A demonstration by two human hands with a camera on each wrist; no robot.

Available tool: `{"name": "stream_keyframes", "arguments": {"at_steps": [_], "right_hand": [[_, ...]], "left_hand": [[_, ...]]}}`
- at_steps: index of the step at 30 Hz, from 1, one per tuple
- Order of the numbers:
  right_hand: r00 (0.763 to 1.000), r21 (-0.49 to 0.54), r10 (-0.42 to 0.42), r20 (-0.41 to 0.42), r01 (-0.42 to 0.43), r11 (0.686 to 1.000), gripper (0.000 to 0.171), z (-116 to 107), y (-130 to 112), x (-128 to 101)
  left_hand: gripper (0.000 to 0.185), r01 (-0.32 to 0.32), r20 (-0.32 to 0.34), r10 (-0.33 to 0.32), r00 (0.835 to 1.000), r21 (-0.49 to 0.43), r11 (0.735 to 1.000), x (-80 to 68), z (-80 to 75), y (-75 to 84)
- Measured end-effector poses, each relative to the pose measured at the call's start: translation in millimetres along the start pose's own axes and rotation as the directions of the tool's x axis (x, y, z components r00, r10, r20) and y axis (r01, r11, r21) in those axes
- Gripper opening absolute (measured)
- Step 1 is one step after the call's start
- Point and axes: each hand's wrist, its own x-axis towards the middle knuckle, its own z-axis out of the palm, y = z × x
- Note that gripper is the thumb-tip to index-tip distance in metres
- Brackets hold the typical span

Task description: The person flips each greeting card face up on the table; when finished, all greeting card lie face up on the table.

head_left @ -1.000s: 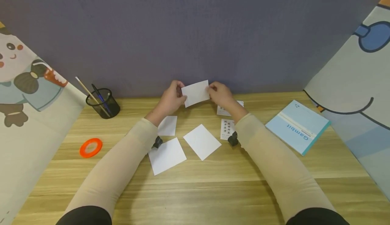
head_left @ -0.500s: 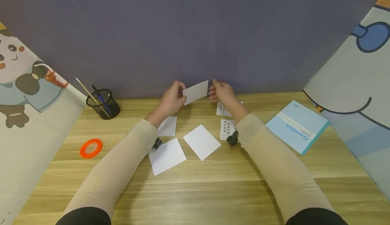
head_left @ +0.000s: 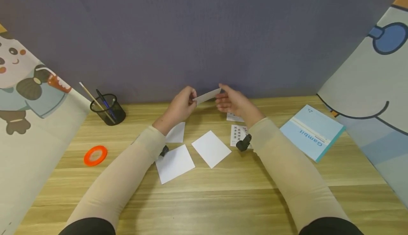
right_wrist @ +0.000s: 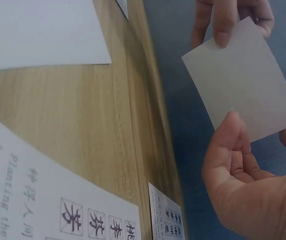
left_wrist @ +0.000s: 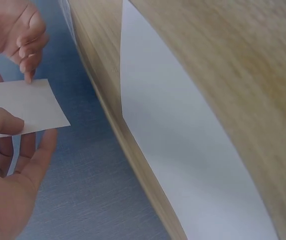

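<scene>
A small blank white card [head_left: 206,96] is held in the air over the far edge of the wooden desk [head_left: 204,199], tilted almost edge-on in the head view. My left hand [head_left: 192,97] pinches its left end between thumb and fingers. My right hand [head_left: 220,91] holds the other end, thumb under the edge and fingers behind. In the left wrist view the card [left_wrist: 25,106] lies across my left hand [left_wrist: 13,127]. The right wrist view shows the card [right_wrist: 242,80] flat above my right hand [right_wrist: 252,135].
On the desk lie three blank cards [head_left: 211,148], [head_left: 174,162], [head_left: 176,133] and two printed cards [head_left: 237,134], [head_left: 232,117]. A blue booklet [head_left: 311,131] lies right. An orange tape roll [head_left: 95,155] and black pen cup [head_left: 107,108] stand left. Cartoon panels flank the desk; a purple wall backs it.
The card has tipped from facing me to nearly flat. My right hand has shifted from the card's side to its far end, with its fingers spread wider.
</scene>
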Motion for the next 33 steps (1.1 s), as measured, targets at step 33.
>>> {"name": "stream_keyframes", "arguments": {"at_steps": [33], "right_hand": [[0.999,-0.023,0.016,-0.039,-0.016,1.0,0.008,1.3,2.9,1.4]], "left_hand": [[0.023,0.049,0.077,-0.057,0.995,0.104,0.993,-2.7,3.3,-4.9]]}}
